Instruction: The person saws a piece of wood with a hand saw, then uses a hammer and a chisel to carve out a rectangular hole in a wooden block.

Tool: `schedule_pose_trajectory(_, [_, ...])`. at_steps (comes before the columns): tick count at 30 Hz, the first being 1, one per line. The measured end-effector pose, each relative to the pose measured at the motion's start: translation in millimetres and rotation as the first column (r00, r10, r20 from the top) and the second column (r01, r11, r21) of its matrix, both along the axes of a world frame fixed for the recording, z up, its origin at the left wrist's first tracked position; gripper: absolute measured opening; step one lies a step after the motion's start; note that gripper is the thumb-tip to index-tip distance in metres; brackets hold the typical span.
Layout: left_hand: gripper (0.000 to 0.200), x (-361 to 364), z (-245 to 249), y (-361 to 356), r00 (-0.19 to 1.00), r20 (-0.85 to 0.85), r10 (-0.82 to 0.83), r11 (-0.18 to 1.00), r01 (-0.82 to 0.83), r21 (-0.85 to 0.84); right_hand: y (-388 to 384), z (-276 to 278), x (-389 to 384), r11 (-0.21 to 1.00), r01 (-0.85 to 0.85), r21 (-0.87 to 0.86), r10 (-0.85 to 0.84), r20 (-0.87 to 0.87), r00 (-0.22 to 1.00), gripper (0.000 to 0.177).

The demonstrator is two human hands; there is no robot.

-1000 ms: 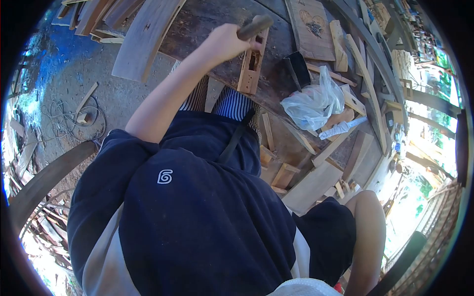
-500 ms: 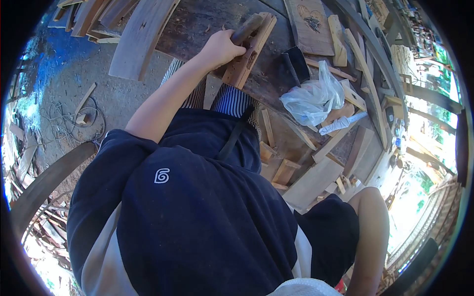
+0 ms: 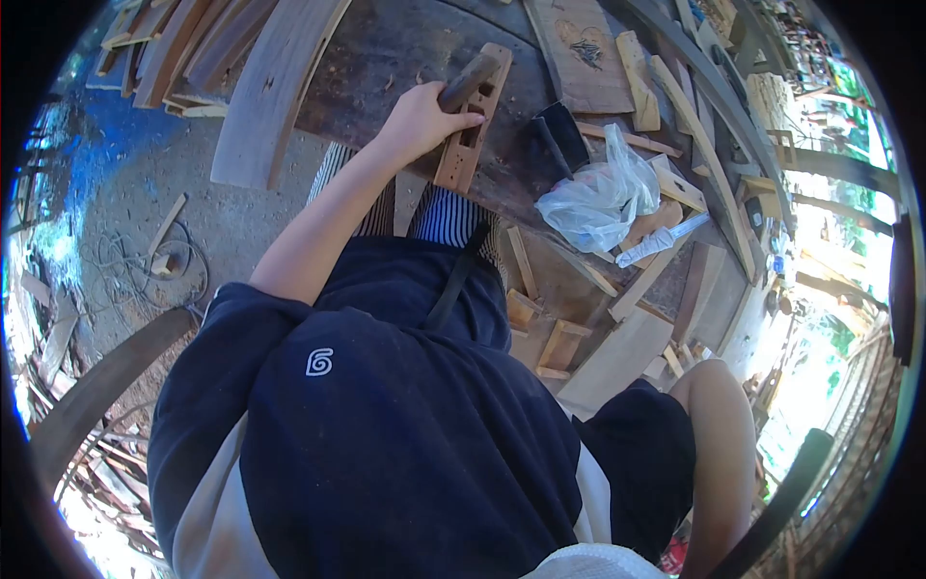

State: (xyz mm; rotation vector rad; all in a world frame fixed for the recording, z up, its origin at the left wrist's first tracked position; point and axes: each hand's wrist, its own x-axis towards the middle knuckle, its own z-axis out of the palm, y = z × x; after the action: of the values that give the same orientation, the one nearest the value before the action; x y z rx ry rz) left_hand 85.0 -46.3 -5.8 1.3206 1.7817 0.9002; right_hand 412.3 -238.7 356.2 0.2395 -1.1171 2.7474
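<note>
My left hand (image 3: 422, 123) is closed around a dark rounded wooden piece (image 3: 470, 81), which lies along a reddish-brown wooden block (image 3: 475, 130). The thumb reaches over the block. Several square cutouts and small holes show in its upper face. The block rests at the near edge of a dark worktop (image 3: 367, 82), above striped trouser legs. My right arm (image 3: 721, 434) bends back toward the lower edge of the view, and the right hand is out of sight. A long dark bar (image 3: 786, 502) slants beside that arm; what holds it cannot be seen.
Right of the block are a black box-like object (image 3: 562, 137), a clear plastic bag (image 3: 608, 201) and a white wrapped item (image 3: 662, 241). A flat board (image 3: 581, 63) and curved strips (image 3: 709, 154) lie beyond. A wide plank (image 3: 275, 92) juts out at left; cord (image 3: 145, 256) lies on the floor.
The block has tilted in my left hand, so its cutouts show more clearly. The dark bar at lower right has risen further into view. The whole view has shifted slightly.
</note>
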Motion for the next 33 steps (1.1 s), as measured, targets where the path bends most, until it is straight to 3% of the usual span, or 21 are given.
schedule_pose_trajectory(1, [0.058,-1,-1,1,1.000,0.025,-0.002,1.000,0.002,-0.026,9,-5,-3,0.946,0.197,0.258,-0.167,-0.135,0.977,0.030])
schedule_pose_trajectory(2, [0.055,-2,0,2,0.999,0.050,-0.004,0.999,0.006,-0.053,15,-10,-4,0.836,0.369,0.406,-0.275,-0.272,0.922,0.029])
schedule_pose_trajectory(4, [0.052,-4,4,1,0.999,0.045,-0.012,0.999,0.013,-0.038,23,-22,-6,0.616,0.600,0.510,-0.372,-0.483,0.792,0.027])
schedule_pose_trajectory(9, [0.046,-7,18,3,0.999,-0.025,-0.044,0.999,0.043,-0.032,39,-63,-15,0.298,0.845,0.444,-0.416,-0.736,0.533,0.023])
schedule_pose_trajectory(15, [0.043,-6,29,1,0.999,-0.023,-0.048,0.995,0.046,-0.090,48,-107,0,0.192,0.933,0.303,-0.422,-0.833,0.357,0.019])
schedule_pose_trajectory(17, [0.045,-8,25,2,1.000,-0.005,-0.010,0.998,0.009,-0.068,46,-121,19,0.216,0.922,0.323,-0.472,-0.792,0.388,0.019])
schedule_pose_trajectory(19, [0.044,-11,22,3,0.999,-0.023,-0.037,0.998,0.036,-0.046,50,-134,45,0.291,0.853,0.433,-0.567,-0.640,0.519,0.022])
schedule_pose_trajectory(20, [0.043,-12,21,2,0.997,-0.044,-0.061,0.998,0.059,-0.033,51,-143,53,0.384,0.766,0.515,-0.637,-0.453,0.624,0.026])
schedule_pose_trajectory(21, [0.043,-13,20,2,0.997,-0.050,-0.061,0.998,0.059,-0.036,46,-156,58,0.386,0.770,0.509,-0.639,-0.454,0.621,0.026])
schedule_pose_trajectory(23, [0.042,-19,18,3,0.997,-0.048,-0.054,0.996,0.050,-0.072,37,-182,59,0.291,0.846,0.446,-0.866,-0.253,0.431,0.027])
schedule_pose_trajectory(24, [0.042,-21,18,3,0.997,-0.056,-0.044,0.996,0.039,-0.079,35,-194,58,0.303,0.847,0.437,-0.863,-0.251,0.438,0.027])
schedule_pose_trajectory(26, [0.041,-25,22,2,0.996,-0.089,-0.024,1.000,0.024,-0.005,32,-211,46,0.216,0.917,0.336,-0.963,-0.082,0.257,0.026])
schedule_pose_trajectory(27, [0.041,-28,25,3,0.995,-0.099,-0.014,1.000,0.012,-0.015,31,-215,44,0.230,0.918,0.324,-0.961,-0.075,0.267,0.026])
schedule_pose_trajectory(30, [0.032,-36,48,12,0.946,0.213,0.244,0.969,-0.243,-0.035,35,-215,27,0.173,0.890,0.421,-0.983,0.018,0.183,0.026])
schedule_pose_trajectory(31, [0.032,-38,56,17,0.946,0.202,0.253,0.967,-0.250,-0.042,37,-213,20,0.165,0.868,0.469,-0.985,0.035,0.168,0.028])
schedule_pose_trajectory(33, [0.021,-35,73,25,0.753,0.607,0.252,0.866,-0.456,0.206,40,-214,13,0.165,0.845,0.509,-0.986,0.057,0.158,0.029])
